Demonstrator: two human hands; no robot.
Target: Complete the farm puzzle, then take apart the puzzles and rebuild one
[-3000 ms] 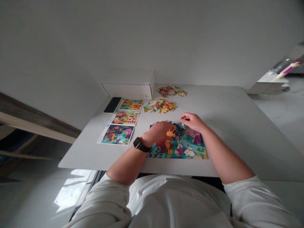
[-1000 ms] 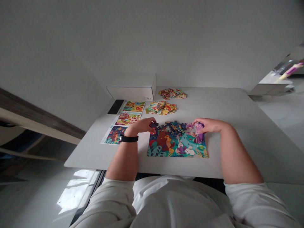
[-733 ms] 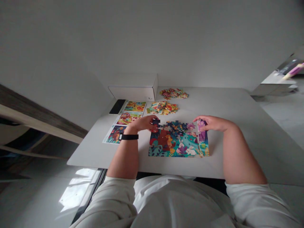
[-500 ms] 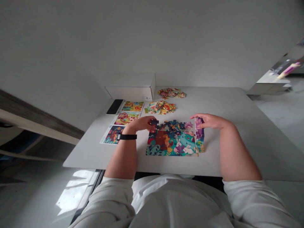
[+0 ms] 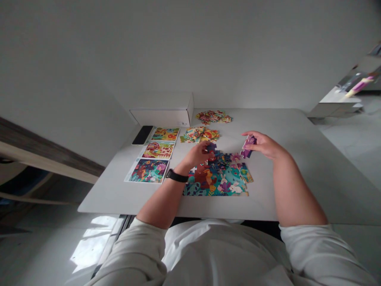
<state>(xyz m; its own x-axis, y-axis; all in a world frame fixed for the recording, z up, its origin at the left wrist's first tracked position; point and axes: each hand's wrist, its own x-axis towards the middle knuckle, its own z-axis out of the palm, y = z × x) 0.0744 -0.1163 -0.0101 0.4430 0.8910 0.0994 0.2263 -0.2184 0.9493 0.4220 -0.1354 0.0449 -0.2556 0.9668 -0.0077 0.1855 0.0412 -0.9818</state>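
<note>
A partly joined jigsaw puzzle lies near the table's front edge, showing rabbits and plants on teal, with loose dark pieces on its upper middle. My left hand is closed on dark blue puzzle pieces over the puzzle's upper left; the fingers partly hide them. Above the upper right corner, my right hand pinches a purple puzzle piece between thumb and fingers, lifted and tilted. Below it, a teal and orange strip rests against the puzzle's right side, slightly askew.
Two piles of loose pieces, a yellow-orange one and a red-green one, lie behind the puzzle. To the left are a picture sheet and a black phone. A white box stands at the back against the wall.
My left hand has moved right with dark pieces, from the puzzle's left edge to above its top. My right hand has lifted the purple piece up and away from the right-hand strip.
</note>
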